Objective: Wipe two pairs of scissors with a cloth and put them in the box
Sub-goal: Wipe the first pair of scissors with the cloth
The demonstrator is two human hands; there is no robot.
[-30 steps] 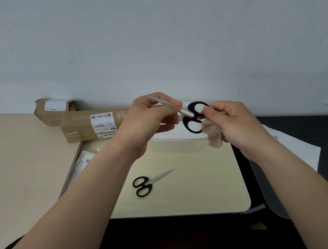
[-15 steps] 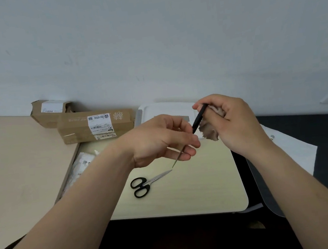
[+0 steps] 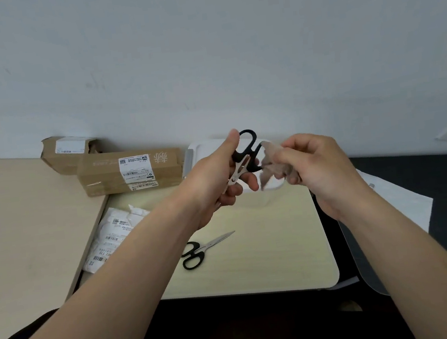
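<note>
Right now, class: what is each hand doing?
Left hand: grips the raised scissors.
Right hand: pinches the cloth.

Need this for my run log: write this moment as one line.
left hand: grips scissors | right hand: holds cloth by handles | second scissors: lying on table | step: wiping

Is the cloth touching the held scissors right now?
Touching. The head view shows the cloth, pinched in the right hand, lying against a black handle loop of the held scissors, which the left hand grips.
</note>
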